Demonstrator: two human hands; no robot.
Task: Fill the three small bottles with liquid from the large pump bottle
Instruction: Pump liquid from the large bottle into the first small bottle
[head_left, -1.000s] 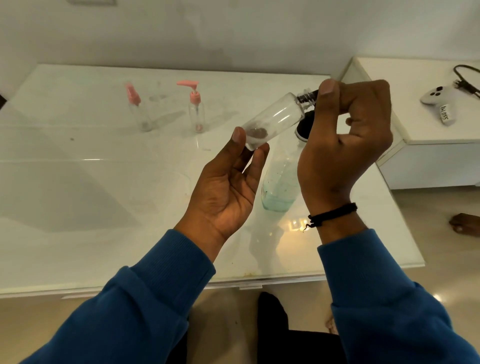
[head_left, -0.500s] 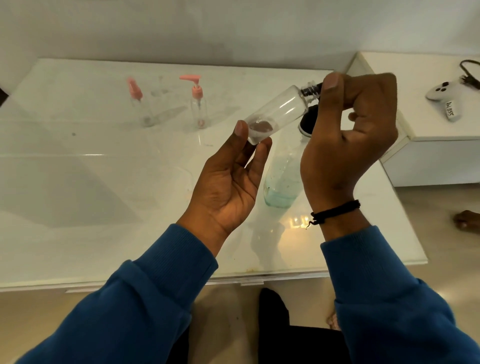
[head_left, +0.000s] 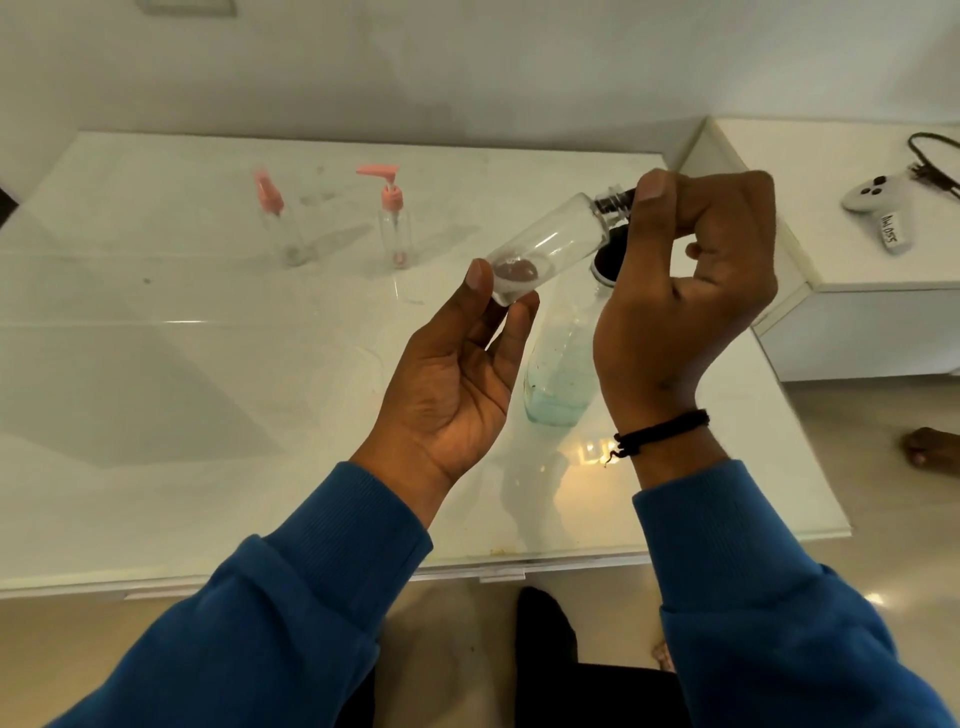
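- Sleeves, blue, two: both forearms enter from the near edge and rise over the white table (head_left: 156, 415).
- Left hand (head_left: 457, 374): palm up, fingers loosely extended; thumb and fingertips pinch the base of the small clear bottle (head_left: 545, 249) and support its lower end.
- Right hand (head_left: 691, 291): fingers curled, thumb and forefinger closed on the dark threaded neck (head_left: 613, 200) at the bottle's upper end. Whether a cap is on it or being turned cannot be told. Black cord bracelet (head_left: 660, 431) at the wrist.
- Small clear bottle: held in the air between both hands, tilted, long axis running from lower left at the left fingertips to upper right at the right thumb. Appears empty.
- Large pump bottle (head_left: 561, 374): upright on the table, directly below and behind the held bottle, just beside the right wrist; pale blue-green liquid low in the body; dark head (head_left: 608, 260) partly hidden by the right hand. The right hand is the nearer; the small bottle's mouth lies just above that head, so filling likely means bringing the mouth to the nozzle.
- Two small bottles with pink pumps (head_left: 270, 218) (head_left: 392, 218): upright, far left, well apart from the hands; appear empty.
- Side cabinet (head_left: 831, 260), far right: white controller (head_left: 878, 200), black cable (head_left: 935, 166).
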